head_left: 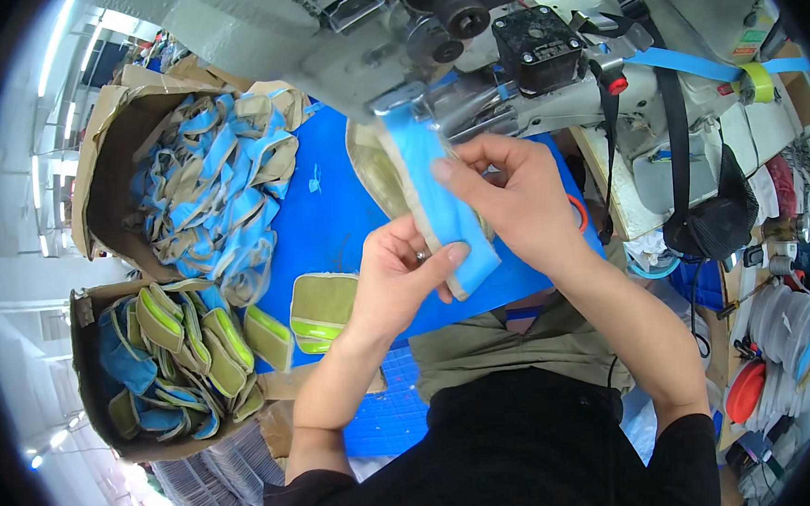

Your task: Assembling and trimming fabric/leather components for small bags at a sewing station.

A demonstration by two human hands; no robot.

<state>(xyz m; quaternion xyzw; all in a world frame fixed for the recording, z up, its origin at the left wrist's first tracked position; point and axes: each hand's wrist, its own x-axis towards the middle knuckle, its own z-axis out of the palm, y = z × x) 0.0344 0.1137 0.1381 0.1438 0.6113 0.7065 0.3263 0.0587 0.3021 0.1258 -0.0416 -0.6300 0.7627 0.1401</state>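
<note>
The left hand [393, 277] has its grip pinched on the lower end of a blue, beige-edged fabric strip [451, 217]; the right hand [517, 195] grips its right side. The strip's upper end is at the grey metal sewing machine [262, 39], over the blue tabletop [315, 223].

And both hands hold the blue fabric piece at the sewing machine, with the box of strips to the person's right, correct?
Wrong side: the head view shows the box of strips to the person's left. The left hand and right hand do hold the blue fabric piece at the sewing machine.
</note>
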